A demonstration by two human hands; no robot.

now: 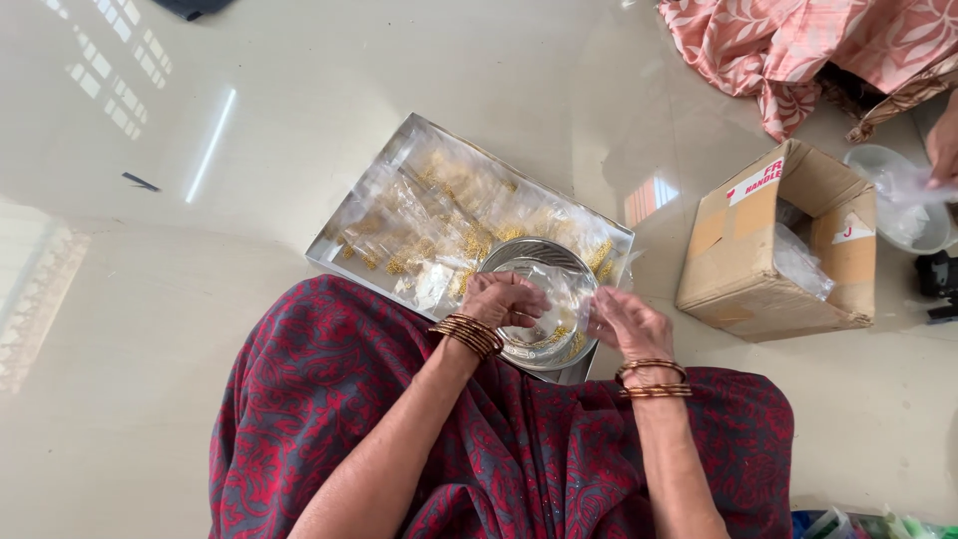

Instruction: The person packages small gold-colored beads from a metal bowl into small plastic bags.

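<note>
The clear plastic pouch is thin, crinkled and apparently holds small gold pieces. It spans between both hands, over the round steel bowl. The left hand pinches its near edge with curled fingers; the right hand grips its opposite edge.

Gold bits in clear packets too small to identify; co-worker's hand cut by right edge.

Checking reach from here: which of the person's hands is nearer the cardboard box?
Right. The right hand lies just left of the cardboard box, at the round steel bowl; the left hand is farther, across the bowl.
</note>
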